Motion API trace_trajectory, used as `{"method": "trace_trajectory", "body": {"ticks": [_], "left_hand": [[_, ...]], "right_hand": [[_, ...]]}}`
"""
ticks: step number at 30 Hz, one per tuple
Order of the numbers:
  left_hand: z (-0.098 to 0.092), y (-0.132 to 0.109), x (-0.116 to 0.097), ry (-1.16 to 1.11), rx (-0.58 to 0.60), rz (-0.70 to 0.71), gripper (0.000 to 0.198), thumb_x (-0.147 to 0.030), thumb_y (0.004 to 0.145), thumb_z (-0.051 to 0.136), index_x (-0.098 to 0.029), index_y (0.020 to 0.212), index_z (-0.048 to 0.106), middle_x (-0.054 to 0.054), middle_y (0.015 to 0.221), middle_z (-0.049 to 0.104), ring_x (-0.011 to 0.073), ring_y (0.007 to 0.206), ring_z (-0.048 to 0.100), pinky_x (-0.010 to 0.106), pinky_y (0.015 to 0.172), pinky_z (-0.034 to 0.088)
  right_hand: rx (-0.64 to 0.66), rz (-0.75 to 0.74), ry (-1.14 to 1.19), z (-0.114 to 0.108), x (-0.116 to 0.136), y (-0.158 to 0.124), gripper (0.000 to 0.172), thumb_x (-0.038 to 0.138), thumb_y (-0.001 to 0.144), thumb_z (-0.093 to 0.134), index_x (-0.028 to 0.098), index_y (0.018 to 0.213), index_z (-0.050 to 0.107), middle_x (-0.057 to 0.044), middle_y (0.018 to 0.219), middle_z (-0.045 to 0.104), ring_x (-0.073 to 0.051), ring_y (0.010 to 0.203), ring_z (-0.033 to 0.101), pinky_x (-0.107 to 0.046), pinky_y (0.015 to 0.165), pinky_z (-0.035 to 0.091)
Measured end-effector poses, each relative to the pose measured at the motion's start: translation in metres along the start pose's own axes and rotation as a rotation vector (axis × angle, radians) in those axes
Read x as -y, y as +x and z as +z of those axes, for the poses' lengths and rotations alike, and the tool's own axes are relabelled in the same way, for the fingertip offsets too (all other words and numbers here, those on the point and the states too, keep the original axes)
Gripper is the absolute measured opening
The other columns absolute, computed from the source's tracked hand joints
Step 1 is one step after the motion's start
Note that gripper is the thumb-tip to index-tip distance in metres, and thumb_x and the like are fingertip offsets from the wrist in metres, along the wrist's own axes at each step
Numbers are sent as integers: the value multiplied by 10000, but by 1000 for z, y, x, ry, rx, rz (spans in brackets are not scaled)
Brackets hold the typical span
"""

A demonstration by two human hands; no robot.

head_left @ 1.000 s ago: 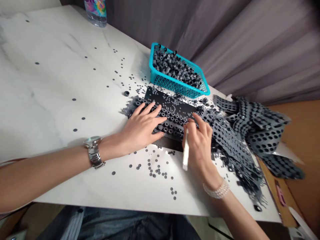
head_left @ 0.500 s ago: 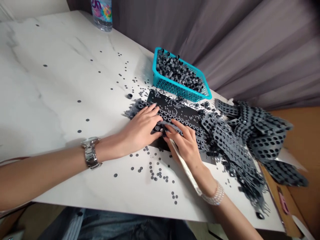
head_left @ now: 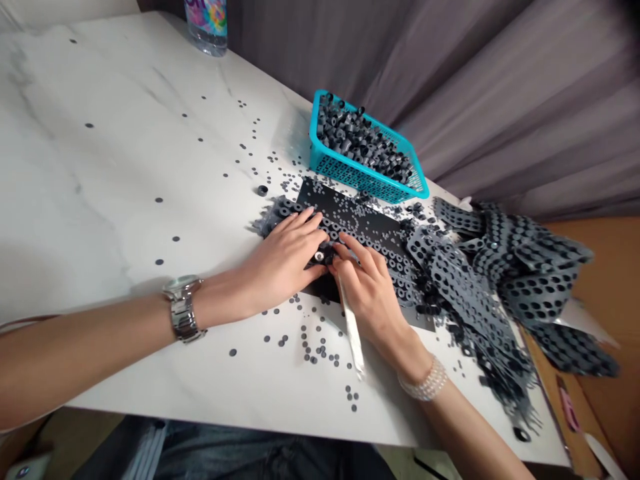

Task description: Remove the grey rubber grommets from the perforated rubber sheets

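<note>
Left hand (head_left: 285, 263) lies flat, open, pinning the rubber sheet (head_left: 350, 233). Right hand (head_left: 367, 287) grips a white stick (head_left: 350, 327), fingertips pinching a ring (head_left: 319, 255). Best keep the sheet pressed firmly and work row by row.

A silver metal watch (head_left: 183, 312) on the left wrist, a pearl bracelet (head_left: 421, 385) on the right, bare forearms.

I see a white marble-veined stone table (head_left: 100, 173) speckled with small dark grey rubber discs (head_left: 320, 350), a turquoise plastic lattice basket (head_left: 367, 175) of dark grey rubber rings (head_left: 363, 140), grey perforated rubber sheets (head_left: 500, 280), a silver metal wristwatch (head_left: 183, 310) and a white pearl bracelet (head_left: 423, 387).
</note>
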State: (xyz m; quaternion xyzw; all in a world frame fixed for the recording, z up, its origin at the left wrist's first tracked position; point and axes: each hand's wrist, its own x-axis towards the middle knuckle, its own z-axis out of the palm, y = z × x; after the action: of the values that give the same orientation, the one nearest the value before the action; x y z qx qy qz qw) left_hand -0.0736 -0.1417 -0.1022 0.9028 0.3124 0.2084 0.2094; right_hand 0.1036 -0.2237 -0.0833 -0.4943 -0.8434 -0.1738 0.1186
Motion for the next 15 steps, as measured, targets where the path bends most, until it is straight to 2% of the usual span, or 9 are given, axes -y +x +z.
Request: {"method": "trace_trajectory", "body": {"ticks": [4, 7, 10, 15], "left_hand": [[1, -1, 0, -12, 7, -25, 427, -353, 898, 548, -134, 1265, 547, 154, 1545, 367, 268, 1477, 211, 447, 1201, 216], [2, -1, 0, -27, 19, -23, 421, -373, 904, 532, -141, 1255, 554, 146, 1551, 359, 264, 1479, 205, 447, 1202, 210], [1, 0, 0, -41, 28, -35, 408, -360, 899, 527, -152, 1248, 553, 135, 1557, 351, 263, 1482, 195, 455, 1200, 213], [0, 0, -1, -55, 34, -57, 383, -294, 871, 525, -177, 1235, 548, 110, 1567, 342, 255, 1486, 182, 461, 1203, 205]], "right_hand": [[-49, 287, -64, -2, -14, -2, 201, 66, 953, 366, 196, 974, 517, -166, 1075, 690, -303, 1324, 467, -489, 964, 403], [-70, 380, -38, -10, -18, -9, 128, 127, 961, 423, 201, 1008, 516, -160, 1106, 687, -329, 1365, 423, -511, 970, 397], [-79, 317, 50, -16, -10, -14, 96, 151, 947, 492, 202, 1017, 534, -167, 1210, 666, -314, 1395, 392, -483, 987, 405], [-107, 58, 160, -14, 8, -16, 136, 108, 906, 566, 213, 989, 545, -117, 1149, 719, -258, 1265, 555, -403, 943, 445]]}}
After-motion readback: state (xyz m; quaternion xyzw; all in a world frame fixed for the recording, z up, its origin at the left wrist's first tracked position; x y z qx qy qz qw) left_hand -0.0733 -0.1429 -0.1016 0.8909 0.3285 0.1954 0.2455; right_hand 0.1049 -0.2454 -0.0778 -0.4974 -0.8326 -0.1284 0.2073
